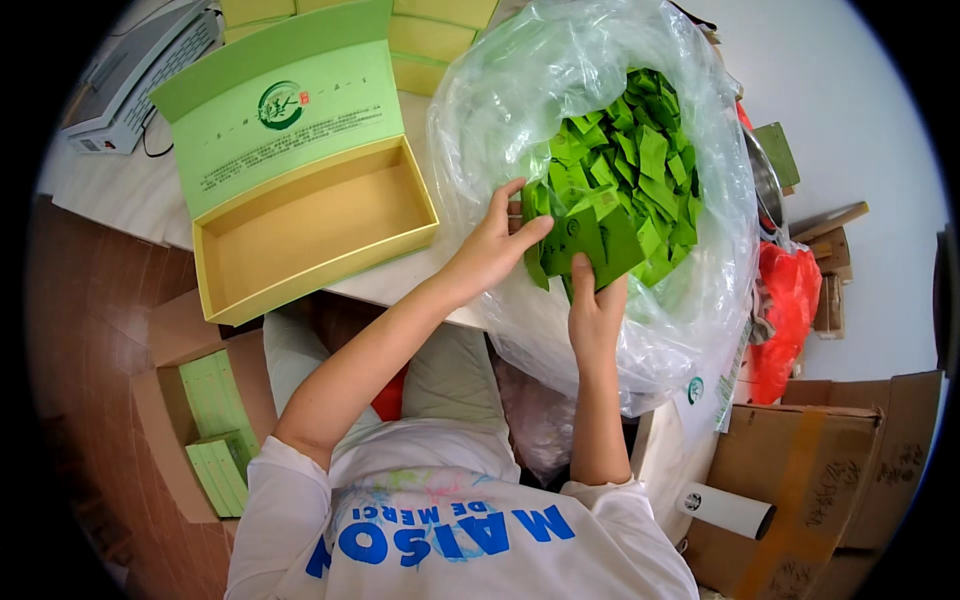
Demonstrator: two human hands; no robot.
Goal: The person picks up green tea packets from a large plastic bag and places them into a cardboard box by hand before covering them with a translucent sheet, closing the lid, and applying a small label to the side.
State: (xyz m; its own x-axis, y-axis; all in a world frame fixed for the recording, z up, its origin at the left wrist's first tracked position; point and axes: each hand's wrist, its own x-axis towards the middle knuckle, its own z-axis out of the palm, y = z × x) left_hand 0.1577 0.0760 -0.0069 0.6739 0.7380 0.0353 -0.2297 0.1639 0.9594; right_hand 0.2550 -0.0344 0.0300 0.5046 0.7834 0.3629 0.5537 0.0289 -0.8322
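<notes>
Several flat green packets (590,243) are gripped between my two hands, over a large clear plastic bag (480,110). My left hand (488,250) has its thumb and fingers closed on the packets' left side. From below, my right hand (598,312) pinches their lower edge with the thumb on top. Many more green packets (640,150) lie heaped inside the bag, just beyond my hands. To the left stands a light green gift box (270,125) with its lid raised, its bare yellow inside (310,230) showing.
Yellow-green boxes (430,40) stand at the back. A grey-white machine (140,80) sits far left. Below left, an open carton (165,440) holds green boxes (217,400). On the right are a red plastic bag (785,310), a white cylinder (728,510) and cardboard boxes (790,470).
</notes>
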